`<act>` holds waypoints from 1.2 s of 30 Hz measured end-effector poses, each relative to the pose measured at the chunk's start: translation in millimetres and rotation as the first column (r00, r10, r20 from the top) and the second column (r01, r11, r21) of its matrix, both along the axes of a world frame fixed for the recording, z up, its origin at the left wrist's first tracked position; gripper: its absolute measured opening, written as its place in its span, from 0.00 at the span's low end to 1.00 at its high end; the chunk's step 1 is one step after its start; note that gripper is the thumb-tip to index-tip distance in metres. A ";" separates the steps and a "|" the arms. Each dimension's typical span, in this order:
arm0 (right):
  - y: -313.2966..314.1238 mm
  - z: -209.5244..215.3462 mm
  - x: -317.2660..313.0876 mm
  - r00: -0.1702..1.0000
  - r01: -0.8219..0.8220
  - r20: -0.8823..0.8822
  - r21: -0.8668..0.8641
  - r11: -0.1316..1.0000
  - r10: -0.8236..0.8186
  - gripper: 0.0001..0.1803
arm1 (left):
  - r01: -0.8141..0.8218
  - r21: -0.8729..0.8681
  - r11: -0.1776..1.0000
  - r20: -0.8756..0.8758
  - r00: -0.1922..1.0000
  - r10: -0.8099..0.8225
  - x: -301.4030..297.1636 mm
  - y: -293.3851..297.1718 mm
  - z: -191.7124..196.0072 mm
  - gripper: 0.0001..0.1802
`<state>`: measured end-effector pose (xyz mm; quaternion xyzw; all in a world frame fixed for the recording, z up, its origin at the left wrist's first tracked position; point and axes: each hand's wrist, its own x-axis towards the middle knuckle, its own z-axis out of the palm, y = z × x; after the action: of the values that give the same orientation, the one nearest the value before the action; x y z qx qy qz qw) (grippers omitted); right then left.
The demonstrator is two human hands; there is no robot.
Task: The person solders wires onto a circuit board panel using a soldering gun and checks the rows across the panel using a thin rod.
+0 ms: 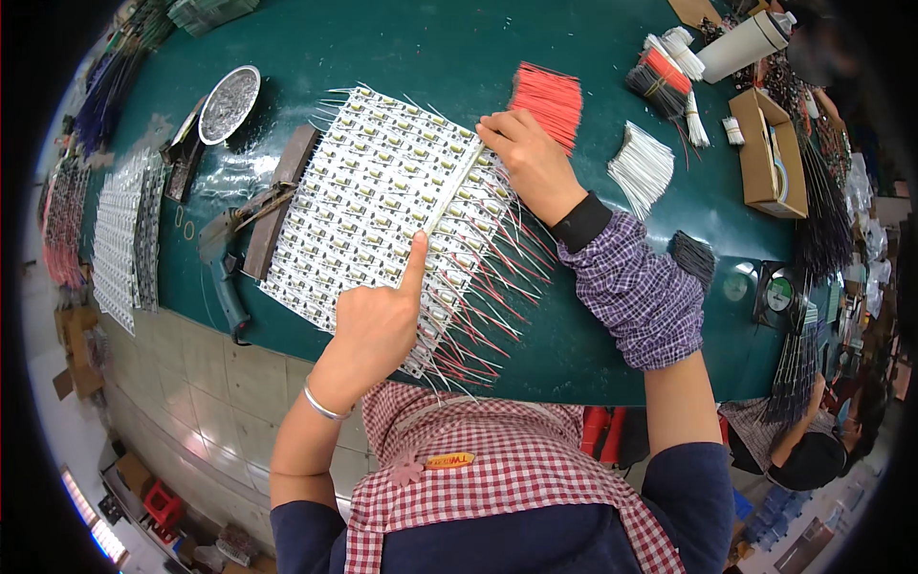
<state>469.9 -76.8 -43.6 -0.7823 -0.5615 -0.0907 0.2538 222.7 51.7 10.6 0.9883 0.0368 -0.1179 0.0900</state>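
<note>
A large white sheet of small circuit boards (359, 191) lies at a slant on the green table, covered with rows of small yellow-green and black parts. Red and white wires (483, 311) fan out from its right side. A thin pale strip (451, 191) lies across the sheet beside these wires. My right hand (526, 158) pinches the strip's far end, its fingertips closed. With its index finger stretched out, my left hand (378, 320) presses the strip's near end; the other fingers are curled and hold nothing visible.
A dark bar (277, 215) lies along the sheet's left side, by a teal-handled tool (227, 292). Farther left stands a metal bowl (229, 105). Red wires (550, 96), white wires (641, 170), a cardboard box (773, 172) and a bottle (746, 48) are at the right.
</note>
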 end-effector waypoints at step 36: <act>-59.9 17.6 -123.0 0.950 0.017 -0.312 0.002 1.000 -0.015 0.28 | -0.436 0.090 0.896 0.370 0.850 0.376 -66.5 32.9 -18.3 0.24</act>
<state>346.9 -136.7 -26.0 -0.7908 -0.5078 0.0304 0.3404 156.3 84.6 -7.7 0.9670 0.2391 0.0814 0.0331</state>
